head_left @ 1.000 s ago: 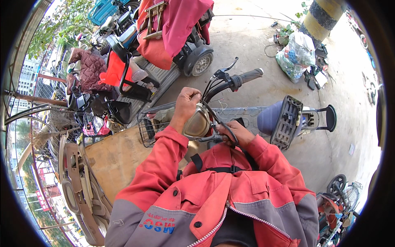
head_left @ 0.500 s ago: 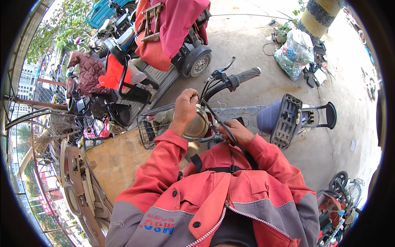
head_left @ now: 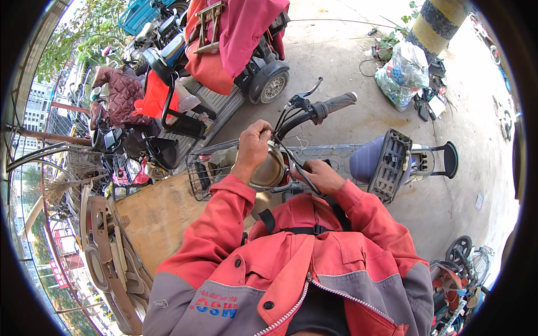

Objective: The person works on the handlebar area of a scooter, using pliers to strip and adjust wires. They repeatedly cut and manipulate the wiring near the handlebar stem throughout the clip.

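The right hand (head_left: 324, 177) pinches the black cable (head_left: 292, 159), best kept softly bent between both grips, while the left hand (head_left: 253, 149) presses fingertips together, on what I cannot tell.

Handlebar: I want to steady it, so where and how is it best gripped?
Probably by the dark grip at the free end of the handlebar, wrapped from the picture's lower right: the grip is rounded and juts out into open space, while the brake lever lies on its upper-left side.
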The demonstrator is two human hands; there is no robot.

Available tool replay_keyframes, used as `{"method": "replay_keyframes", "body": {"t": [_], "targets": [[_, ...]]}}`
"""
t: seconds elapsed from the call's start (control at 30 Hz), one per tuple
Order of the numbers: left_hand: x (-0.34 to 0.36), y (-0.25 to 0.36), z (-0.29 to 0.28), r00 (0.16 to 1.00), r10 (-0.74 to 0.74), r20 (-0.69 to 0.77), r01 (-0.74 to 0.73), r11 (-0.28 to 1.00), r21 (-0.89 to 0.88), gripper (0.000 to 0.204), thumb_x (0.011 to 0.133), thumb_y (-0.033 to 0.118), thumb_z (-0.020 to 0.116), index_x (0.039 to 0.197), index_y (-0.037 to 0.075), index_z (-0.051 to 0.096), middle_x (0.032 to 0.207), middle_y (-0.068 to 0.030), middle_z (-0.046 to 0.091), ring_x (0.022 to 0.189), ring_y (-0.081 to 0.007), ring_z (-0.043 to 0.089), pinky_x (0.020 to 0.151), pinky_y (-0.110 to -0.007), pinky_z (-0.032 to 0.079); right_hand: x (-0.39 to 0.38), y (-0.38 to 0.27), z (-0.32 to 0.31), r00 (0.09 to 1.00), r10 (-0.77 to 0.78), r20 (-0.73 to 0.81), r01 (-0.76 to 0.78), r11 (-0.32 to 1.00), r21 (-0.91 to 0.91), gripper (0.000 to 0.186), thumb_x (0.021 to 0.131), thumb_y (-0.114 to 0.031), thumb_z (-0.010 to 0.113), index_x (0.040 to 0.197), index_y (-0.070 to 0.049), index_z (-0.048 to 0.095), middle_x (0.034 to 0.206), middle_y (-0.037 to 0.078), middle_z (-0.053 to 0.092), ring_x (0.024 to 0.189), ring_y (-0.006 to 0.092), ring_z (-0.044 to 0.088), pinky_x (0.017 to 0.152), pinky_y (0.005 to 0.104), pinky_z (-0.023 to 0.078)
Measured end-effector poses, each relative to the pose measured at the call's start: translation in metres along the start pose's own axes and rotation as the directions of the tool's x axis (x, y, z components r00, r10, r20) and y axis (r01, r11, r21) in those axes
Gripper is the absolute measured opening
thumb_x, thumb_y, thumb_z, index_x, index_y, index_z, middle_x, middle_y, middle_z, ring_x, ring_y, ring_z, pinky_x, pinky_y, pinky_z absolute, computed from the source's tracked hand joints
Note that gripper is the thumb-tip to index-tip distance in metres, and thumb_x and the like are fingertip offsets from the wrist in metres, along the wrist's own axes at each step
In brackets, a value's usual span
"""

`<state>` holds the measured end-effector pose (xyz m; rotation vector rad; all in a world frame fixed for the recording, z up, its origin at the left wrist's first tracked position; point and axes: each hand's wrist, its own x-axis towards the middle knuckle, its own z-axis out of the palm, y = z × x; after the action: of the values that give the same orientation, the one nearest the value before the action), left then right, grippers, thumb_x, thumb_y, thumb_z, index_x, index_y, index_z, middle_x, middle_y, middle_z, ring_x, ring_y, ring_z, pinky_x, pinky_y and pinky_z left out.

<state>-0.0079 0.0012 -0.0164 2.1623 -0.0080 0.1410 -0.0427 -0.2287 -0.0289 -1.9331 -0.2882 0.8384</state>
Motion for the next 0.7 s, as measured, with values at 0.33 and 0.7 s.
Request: {"method": "replay_keyframes", "body": {"t": [0.33, 0.7], "targets": [[0.000, 0.007, -0.002, 0.975, 0.220, 0.040, -0.223, 0.950, 0.219, 0.006, 0.085, 0.002, 0.063, 0.090, 0.005, 0.064, 0.087, -0.0098, 0.065, 0.091, -0.0311, 0.059, 0.079, -0.040, 0.048, 0.002, -0.010, -0.008, 1.000, 0.003, 0.004, -0.003, 0.997, -0.083, 0.065, 0.088, -0.059, 0.062, 0.083, 0.005, 0.070, 0.069, 0.023, 0.064, 0.065, 0.0366, 0.064, 0.063, 0.0461, 0.048], [-0.001, 0.006, -0.004, 0.977, 0.199, 0.074, -0.209, 0.962, 0.175, 0.006, 0.086, 0.002, 0.061, 0.090, 0.004, 0.065, 0.087, -0.0107, 0.066, 0.092, -0.0313, 0.059, 0.080, -0.040, 0.048, 0.006, -0.005, -0.003, 0.989, -0.114, -0.094, 0.104, 0.990, -0.100, 0.066, 0.088, -0.056, 0.065, 0.073, 0.008, 0.060, 0.058, 0.023, 0.048, 0.054, 0.0305, 0.043, 0.054, 0.0459, 0.038]]}}
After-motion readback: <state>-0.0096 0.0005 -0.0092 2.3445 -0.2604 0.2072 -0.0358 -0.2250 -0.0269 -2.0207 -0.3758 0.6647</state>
